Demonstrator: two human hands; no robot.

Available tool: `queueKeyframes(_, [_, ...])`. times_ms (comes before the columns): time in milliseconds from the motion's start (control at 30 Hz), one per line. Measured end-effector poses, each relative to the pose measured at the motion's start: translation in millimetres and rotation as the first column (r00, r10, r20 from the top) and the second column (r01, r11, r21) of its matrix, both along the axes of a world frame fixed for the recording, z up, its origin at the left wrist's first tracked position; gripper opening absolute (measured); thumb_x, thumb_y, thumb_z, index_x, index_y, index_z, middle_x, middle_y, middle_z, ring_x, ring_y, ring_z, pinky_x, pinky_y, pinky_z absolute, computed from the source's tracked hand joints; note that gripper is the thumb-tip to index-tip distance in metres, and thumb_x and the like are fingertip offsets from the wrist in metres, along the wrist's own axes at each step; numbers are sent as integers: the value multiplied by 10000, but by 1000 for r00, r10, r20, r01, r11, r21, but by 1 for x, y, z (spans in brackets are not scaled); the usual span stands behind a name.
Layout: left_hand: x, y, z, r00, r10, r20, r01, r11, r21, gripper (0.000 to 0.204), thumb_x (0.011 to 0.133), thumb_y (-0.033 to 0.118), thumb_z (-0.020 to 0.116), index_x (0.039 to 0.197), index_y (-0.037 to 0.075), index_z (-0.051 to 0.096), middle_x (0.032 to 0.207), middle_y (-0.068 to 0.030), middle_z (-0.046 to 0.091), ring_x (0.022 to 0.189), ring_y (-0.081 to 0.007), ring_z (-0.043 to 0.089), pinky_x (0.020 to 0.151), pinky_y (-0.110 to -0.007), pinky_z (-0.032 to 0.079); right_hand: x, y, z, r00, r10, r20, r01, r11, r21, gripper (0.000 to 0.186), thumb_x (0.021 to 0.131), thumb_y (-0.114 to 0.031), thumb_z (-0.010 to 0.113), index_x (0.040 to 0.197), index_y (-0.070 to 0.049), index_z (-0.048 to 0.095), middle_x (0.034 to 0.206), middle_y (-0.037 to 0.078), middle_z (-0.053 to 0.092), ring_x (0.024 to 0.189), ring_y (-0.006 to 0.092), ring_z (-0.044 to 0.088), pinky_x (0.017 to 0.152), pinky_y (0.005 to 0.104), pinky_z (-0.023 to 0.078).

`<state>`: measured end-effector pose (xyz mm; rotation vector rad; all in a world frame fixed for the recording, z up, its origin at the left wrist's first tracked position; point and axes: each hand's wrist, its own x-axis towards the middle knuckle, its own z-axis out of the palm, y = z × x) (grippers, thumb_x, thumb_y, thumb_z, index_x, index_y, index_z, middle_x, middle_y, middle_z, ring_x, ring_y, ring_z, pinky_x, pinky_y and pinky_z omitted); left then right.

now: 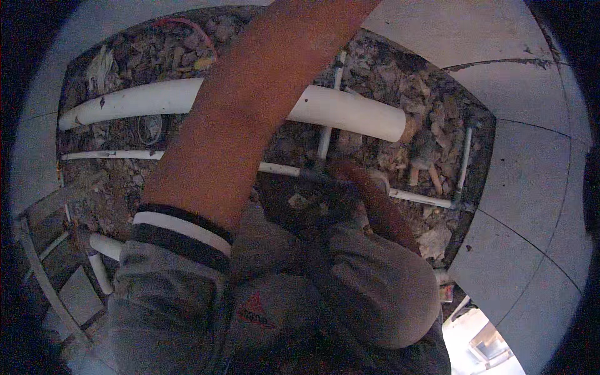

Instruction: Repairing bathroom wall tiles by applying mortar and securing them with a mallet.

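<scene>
My left forearm (237, 125) stretches across the middle and out past the top edge, so my left hand is hidden from view. A wide white pipe (350, 112) runs behind it, above a thinner white pipe (278, 169) with an upright branch (325, 140). My right hand (344, 172) is low by the junction of the thin pipes, in shadow; its fingers and anything in them are too dark to make out. A dark mass (294, 197) with light patches, which I cannot identify, lies beside it.
Rubble (425, 94) fills the recess around the pipes, bordered by pale panels (525, 175) on the right. Short pipe stubs (434, 178) stand at the right. A frame (47, 275) and elbowed pipe (100, 269) are at lower left. A bright opening (475, 337) shows at lower right.
</scene>
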<state>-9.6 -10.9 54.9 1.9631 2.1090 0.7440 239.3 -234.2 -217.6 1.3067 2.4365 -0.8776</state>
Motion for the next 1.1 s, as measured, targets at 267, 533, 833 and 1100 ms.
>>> queueKeyframes(267, [9,0,3,999,14,-31,-17,996,-93,389,873,143,536,1208,-36,454,892,-188,625,759,-302,622,601,-447,495,5,0,1,1000,-8,17,7,1000,17,414,807,-267,608,1089,25,528,960,236,597,880,376,594,762,482,463])
queueKeyframes(533, [0,22,4,968,66,-241,-124,964,-234,423,860,142,557,1230,-27,441,919,-200,623,740,-308,616,587,-439,495,3,-21,1,1000,-15,7,14,998,67,407,810,-276,607,1079,21,536,947,232,603,873,371,598,756,482,464])
queueKeyframes(833, [-5,7,-1,990,9,-142,-21,996,-83,431,875,141,520,1252,-42,419,975,-206,622,768,-321,629,587,-428,505,1,-22,2,999,-38,-2,38,995,91,399,813,-285,605,1067,16,544,932,227,609,864,366,602,750,483,465])
queueKeyframes(1100, [10,4,1,999,-15,-49,13,999,-37,483,876,140,524,1300,-38,379,951,-199,624,785,-316,630,580,-434,503,13,9,12,999,-18,28,17,999,40,394,815,-294,604,1057,12,551,919,223,615,857,361,606,744,483,466])
